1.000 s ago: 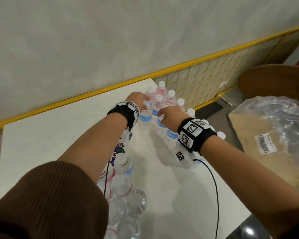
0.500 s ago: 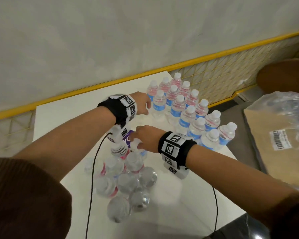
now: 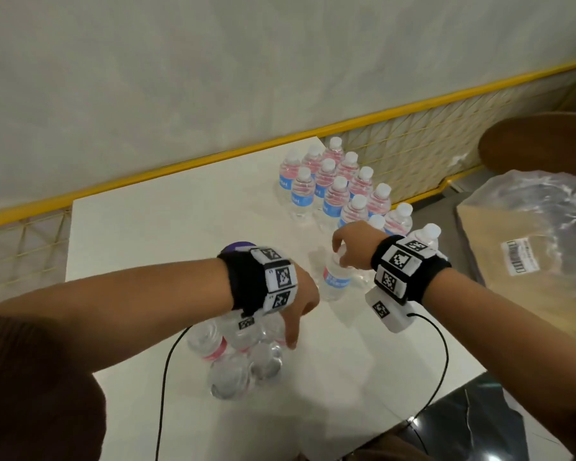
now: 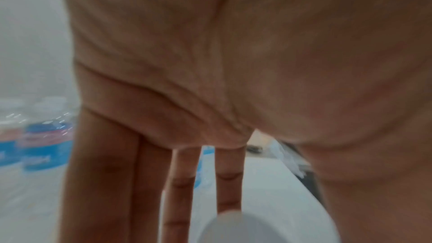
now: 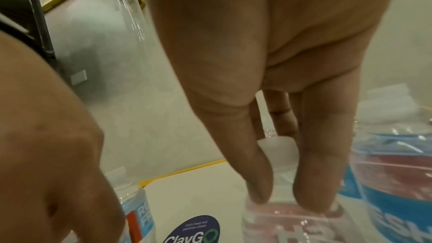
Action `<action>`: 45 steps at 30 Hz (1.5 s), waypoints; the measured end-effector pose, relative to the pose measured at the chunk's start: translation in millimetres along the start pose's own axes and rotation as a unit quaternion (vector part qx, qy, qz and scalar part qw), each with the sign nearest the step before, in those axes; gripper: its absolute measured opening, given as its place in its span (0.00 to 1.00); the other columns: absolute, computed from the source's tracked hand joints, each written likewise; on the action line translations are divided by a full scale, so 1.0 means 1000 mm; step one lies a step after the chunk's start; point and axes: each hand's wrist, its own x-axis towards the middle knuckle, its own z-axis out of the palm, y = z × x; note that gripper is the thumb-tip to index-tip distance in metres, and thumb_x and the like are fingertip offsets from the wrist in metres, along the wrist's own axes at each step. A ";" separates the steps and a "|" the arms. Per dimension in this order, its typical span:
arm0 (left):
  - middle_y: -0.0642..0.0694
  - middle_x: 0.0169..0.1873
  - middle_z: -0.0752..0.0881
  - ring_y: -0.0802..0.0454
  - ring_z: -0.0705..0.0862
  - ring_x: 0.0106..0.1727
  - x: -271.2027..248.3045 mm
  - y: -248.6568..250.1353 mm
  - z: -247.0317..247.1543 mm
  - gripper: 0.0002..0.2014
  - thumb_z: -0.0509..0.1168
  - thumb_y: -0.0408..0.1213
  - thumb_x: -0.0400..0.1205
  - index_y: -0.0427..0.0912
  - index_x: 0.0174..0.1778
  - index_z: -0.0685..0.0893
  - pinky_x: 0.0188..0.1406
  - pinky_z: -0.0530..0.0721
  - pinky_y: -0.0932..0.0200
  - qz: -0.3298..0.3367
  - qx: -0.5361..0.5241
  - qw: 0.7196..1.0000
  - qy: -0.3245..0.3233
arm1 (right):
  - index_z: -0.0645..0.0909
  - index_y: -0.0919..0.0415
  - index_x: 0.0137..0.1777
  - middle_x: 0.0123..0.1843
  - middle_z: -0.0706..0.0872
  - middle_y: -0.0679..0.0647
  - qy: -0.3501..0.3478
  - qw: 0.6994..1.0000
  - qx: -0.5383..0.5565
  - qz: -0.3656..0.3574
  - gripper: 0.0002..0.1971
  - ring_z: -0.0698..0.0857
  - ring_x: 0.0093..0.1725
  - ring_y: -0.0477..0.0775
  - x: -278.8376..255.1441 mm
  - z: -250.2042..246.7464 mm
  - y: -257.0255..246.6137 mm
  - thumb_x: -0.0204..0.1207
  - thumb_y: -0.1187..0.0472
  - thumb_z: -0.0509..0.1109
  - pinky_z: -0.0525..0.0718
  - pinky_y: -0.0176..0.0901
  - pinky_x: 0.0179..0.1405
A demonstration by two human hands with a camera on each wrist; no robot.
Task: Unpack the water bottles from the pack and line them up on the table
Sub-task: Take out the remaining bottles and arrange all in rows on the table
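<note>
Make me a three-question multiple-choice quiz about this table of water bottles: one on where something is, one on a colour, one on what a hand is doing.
1. Where do the lined-up bottles stand?
A. At the table's far right corner
B. On the floor
C. Inside the plastic bag

2. What colour are their caps?
A. Red
B. White
C. Black

3. What is the right hand doing?
A. Resting flat on the table
B. Gripping the top of an upright bottle
C. Holding the cable

Answers: 1 A, the rows stand on the white table near the yellow rail; 2 B, every cap shows white; 3 B, thumb and fingers pinch the bottle below its cap in the right wrist view.
</note>
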 end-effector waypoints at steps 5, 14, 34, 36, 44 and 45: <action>0.45 0.39 0.83 0.49 0.80 0.36 0.004 0.003 -0.010 0.18 0.75 0.36 0.72 0.33 0.55 0.83 0.17 0.72 0.66 0.008 0.038 0.999 -0.001 | 0.80 0.60 0.64 0.63 0.81 0.57 0.020 1.000 0.010 -0.010 0.16 0.79 0.63 0.57 -0.002 0.006 0.003 0.76 0.61 0.71 0.72 0.38 0.48; 0.49 0.27 0.78 0.56 0.76 0.24 0.024 -0.051 -0.052 0.10 0.74 0.36 0.74 0.41 0.44 0.79 0.23 0.74 0.66 -0.098 -0.148 0.970 0.167 | 0.81 0.59 0.65 0.62 0.82 0.60 0.041 0.999 0.006 -0.027 0.17 0.81 0.61 0.59 0.010 -0.002 0.001 0.76 0.64 0.70 0.72 0.39 0.48; 0.39 0.66 0.81 0.41 0.80 0.66 0.060 -0.111 -0.071 0.23 0.71 0.35 0.78 0.41 0.70 0.79 0.59 0.79 0.54 -0.167 -0.166 0.942 0.238 | 0.75 0.62 0.72 0.68 0.78 0.63 0.050 0.998 -0.012 -0.020 0.20 0.79 0.66 0.63 0.035 -0.010 0.004 0.79 0.66 0.63 0.77 0.47 0.62; 0.39 0.65 0.83 0.41 0.81 0.64 0.059 -0.114 -0.069 0.21 0.70 0.37 0.79 0.41 0.69 0.81 0.58 0.80 0.54 -0.171 -0.170 0.936 0.255 | 0.75 0.62 0.73 0.69 0.79 0.62 0.044 0.998 -0.021 -0.031 0.21 0.77 0.69 0.61 0.035 -0.015 0.007 0.80 0.66 0.62 0.76 0.47 0.65; 0.40 0.40 0.81 0.42 0.80 0.40 0.061 -0.112 -0.062 0.16 0.74 0.46 0.74 0.38 0.50 0.85 0.40 0.78 0.55 -0.174 -0.242 0.910 0.287 | 0.81 0.68 0.64 0.60 0.85 0.63 0.043 0.999 -0.031 -0.008 0.18 0.82 0.60 0.61 0.044 -0.019 0.007 0.78 0.58 0.69 0.74 0.42 0.46; 0.41 0.37 0.80 0.42 0.80 0.38 0.062 -0.113 -0.062 0.16 0.74 0.46 0.74 0.37 0.47 0.85 0.38 0.77 0.56 -0.175 -0.249 0.907 0.290 | 0.80 0.68 0.64 0.60 0.85 0.63 0.043 0.999 -0.028 -0.004 0.19 0.82 0.61 0.61 0.044 -0.019 0.008 0.78 0.57 0.70 0.74 0.42 0.46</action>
